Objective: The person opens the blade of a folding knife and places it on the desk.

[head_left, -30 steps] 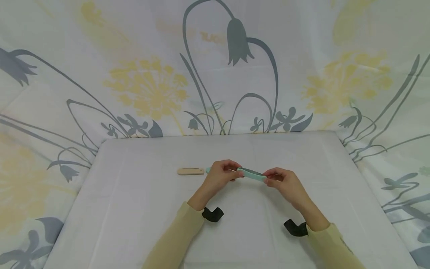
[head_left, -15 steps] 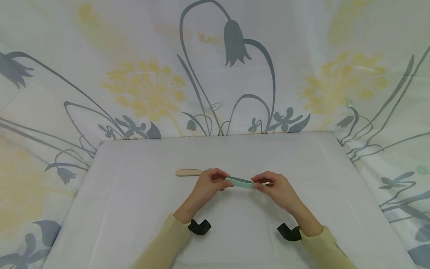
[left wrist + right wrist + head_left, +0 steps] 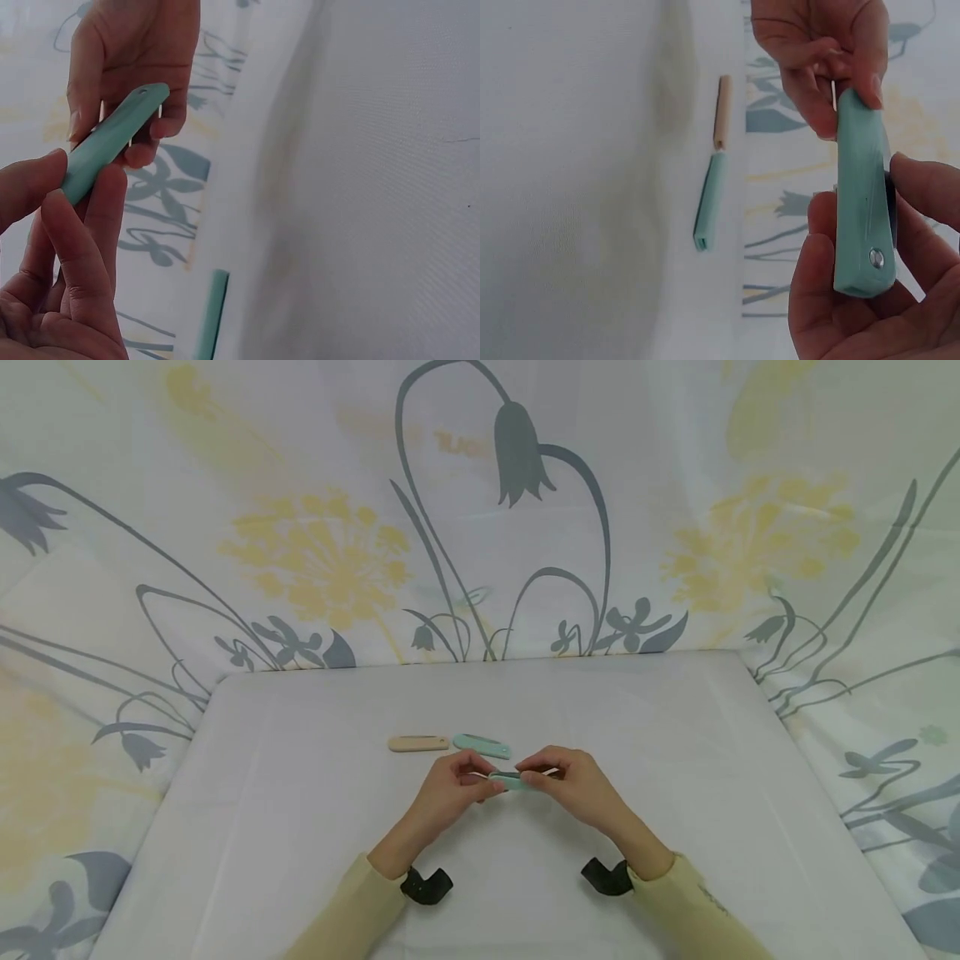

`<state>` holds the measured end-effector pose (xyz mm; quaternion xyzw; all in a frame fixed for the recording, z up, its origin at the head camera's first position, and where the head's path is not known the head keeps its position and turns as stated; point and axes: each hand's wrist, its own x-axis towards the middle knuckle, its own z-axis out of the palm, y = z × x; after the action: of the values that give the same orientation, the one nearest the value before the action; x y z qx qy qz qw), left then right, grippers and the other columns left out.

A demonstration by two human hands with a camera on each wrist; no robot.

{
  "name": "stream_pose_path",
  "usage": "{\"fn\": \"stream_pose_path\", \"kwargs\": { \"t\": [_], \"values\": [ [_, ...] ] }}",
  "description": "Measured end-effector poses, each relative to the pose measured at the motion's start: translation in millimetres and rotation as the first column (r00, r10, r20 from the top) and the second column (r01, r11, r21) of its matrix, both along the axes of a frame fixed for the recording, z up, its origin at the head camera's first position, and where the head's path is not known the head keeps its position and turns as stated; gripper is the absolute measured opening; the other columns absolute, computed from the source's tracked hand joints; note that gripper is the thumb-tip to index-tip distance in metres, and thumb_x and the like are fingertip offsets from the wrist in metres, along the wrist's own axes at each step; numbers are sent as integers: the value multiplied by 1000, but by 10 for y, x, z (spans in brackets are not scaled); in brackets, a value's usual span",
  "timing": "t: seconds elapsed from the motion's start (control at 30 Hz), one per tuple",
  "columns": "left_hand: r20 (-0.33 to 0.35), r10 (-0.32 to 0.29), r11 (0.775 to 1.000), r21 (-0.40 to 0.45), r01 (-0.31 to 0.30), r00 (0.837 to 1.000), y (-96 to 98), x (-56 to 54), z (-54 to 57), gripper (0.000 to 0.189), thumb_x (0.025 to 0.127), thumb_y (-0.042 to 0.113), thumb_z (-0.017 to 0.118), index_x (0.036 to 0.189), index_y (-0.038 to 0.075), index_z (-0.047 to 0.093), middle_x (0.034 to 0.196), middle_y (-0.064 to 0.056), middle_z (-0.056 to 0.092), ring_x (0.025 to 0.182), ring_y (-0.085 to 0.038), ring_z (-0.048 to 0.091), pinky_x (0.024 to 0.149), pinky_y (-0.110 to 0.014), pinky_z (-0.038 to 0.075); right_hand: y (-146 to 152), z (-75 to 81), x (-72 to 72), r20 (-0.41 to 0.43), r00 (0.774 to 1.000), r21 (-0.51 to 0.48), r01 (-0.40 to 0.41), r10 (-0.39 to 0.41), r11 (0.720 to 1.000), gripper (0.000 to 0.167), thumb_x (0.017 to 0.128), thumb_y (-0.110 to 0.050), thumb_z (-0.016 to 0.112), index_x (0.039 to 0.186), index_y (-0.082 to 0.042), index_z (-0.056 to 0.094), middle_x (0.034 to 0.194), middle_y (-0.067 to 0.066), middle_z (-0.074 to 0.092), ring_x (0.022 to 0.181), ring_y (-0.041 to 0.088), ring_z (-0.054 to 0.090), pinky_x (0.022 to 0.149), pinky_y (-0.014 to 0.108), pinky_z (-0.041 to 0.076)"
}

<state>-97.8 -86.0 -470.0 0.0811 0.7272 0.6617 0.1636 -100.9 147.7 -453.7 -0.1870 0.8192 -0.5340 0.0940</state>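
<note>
Both hands hold a mint-green folding knife above the white table. My left hand pinches one end between thumb and fingers. My right hand grips the other end, covering much of it in the head view. The right wrist view shows a round metal rivet on the handle, with the right thumb at the dark blade edge along its side. On the table just beyond the hands lie a second mint-green folding knife and a beige one, nearly end to end.
A white cloth covers the table. Flower-patterned curtains rise at its back and sides. Black camera mounts sit at both wrists, beside the pale yellow sleeves.
Both hands have drawn the knife nearer and to the left. The right hand now covers more of the handle. The second mint-green knife on the table has come fully into sight.
</note>
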Motion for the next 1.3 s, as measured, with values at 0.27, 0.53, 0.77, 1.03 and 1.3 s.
{"fn": "stream_pose_path", "kwargs": {
  "t": [0.27,0.53,0.77,1.03,1.3],
  "values": [
    [17,9,1000,28,-10,1000,-39,47,-43,23,86,14,79,100,1,65,99,-5,70,82,-30,67,69,-32,48,-153,-29,-21,10,999,-28,-40,40,999,13,93,-22,72,102,-13,77,95,-2,70,84,18,65,73,29,54],
    [50,16,998,66,-19,999,-65,61,-91,23,86,9,78,101,-1,64,96,-6,71,80,-21,66,69,-27,48,-227,-38,18,25,1000,-2,4,-4,1000,9,93,-23,73,95,-15,77,89,-4,69,77,18,59,66,28,50],
    [55,3,996,88,-8,999,-65,55,-102,22,86,5,77,101,-3,63,91,-5,71,76,-16,64,68,-26,48,-277,-38,47,-38,998,-5,49,-49,999,5,93,-18,73,91,-14,75,87,-6,69,75,14,59,64,28,50],
    [66,-10,994,113,2,998,-61,59,-109,32,86,2,76,107,-15,57,90,-3,68,76,-12,63,66,-24,48,-319,-60,77,-56,991,-23,118,-119,993,7,93,-15,72,88,-10,73,86,-5,70,75,14,59,64,27,49],
    [64,-11,995,103,4,998,-69,71,-88,26,87,4,75,104,-10,60,92,-6,70,80,-21,67,67,-26,49,-358,-7,113,-38,986,-53,158,-160,986,4,93,-8,71,91,-5,73,86,1,68,72,15,53,62,25,44]
  ]
}}
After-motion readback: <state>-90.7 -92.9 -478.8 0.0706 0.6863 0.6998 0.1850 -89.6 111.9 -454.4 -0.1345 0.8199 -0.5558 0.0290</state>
